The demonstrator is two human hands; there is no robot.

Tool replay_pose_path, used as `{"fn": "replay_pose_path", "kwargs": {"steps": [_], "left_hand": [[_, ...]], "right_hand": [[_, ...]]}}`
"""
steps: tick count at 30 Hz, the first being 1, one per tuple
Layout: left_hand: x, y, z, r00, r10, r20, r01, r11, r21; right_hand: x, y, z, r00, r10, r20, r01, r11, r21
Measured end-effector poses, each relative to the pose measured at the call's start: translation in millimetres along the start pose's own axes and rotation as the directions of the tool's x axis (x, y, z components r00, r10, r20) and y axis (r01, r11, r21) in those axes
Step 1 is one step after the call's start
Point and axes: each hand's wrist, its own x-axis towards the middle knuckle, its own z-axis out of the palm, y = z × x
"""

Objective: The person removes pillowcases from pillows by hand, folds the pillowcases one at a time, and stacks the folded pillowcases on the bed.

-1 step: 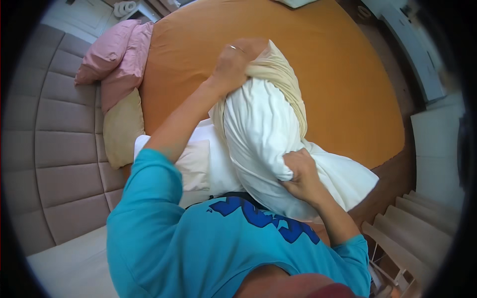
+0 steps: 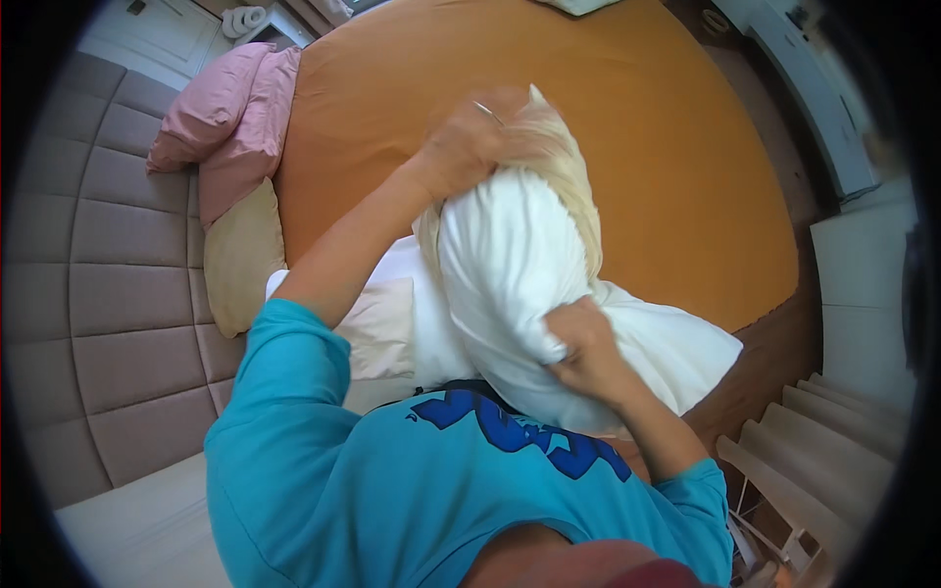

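I hold a cream pillow (image 2: 567, 167) partly inside a white pillowcase (image 2: 510, 265), upright over the near edge of the bed. My left hand (image 2: 469, 139), with a ring on one finger, grips the pillow's exposed top end. My right hand (image 2: 585, 345) clutches a fold of the pillowcase lower down, near my chest. The loose end of the white case (image 2: 676, 353) trails to the right over the bed's edge.
The bed has an orange sheet (image 2: 667, 147). A pink pillow (image 2: 230, 118) and a pale yellow pillow (image 2: 240, 260) lie against the padded beige headboard (image 2: 108, 294) at the left. White pillows (image 2: 387, 323) lie under my left arm. White furniture (image 2: 833, 421) stands at the right.
The pillow's top end has shifted slightly under my left hand; both hands keep their grip in nearly the same places.
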Motion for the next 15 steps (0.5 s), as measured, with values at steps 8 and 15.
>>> {"fn": "replay_pose_path", "kwargs": {"steps": [8,15], "left_hand": [[-17.5,-45.1,35.5,0.577,-0.772,0.266,0.691,0.635,0.345],[-98.7,-80.3,-22.0,0.573,-0.781,-0.249,0.790,0.445,0.422]], "right_hand": [[-1.0,-30.9,-36.6,0.988,-0.151,0.021,0.149,0.988,0.048],[-62.8,-18.4,-86.7,0.343,0.668,-0.661,-0.249,0.743,0.621]]}}
